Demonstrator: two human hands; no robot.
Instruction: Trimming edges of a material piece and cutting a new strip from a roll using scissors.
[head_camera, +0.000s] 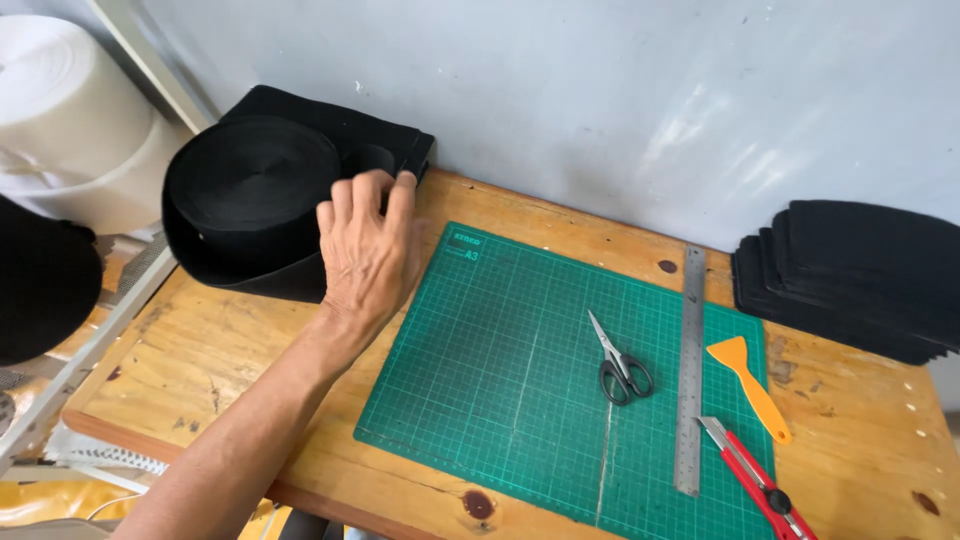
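My left hand (365, 250) reaches in from the lower left and rests on a big roll of black felt (245, 185) at the table's back left corner. Its fingers curl over the loose end of the felt (385, 145) beside the roll, gripping it. The roll lies flat against the grey wall. My right hand is out of view. A green cutting mat (500, 380) lies just right of the hand, touching nothing of the roll.
On the mat lie scissors (620, 365), a steel ruler (690, 370), an orange scraper (750, 385) and a red utility knife (755, 475). Cut black felt pieces (860, 275) are stacked at the back right. A white roll (70, 120) stands beyond the wooden table (200, 350), far left.
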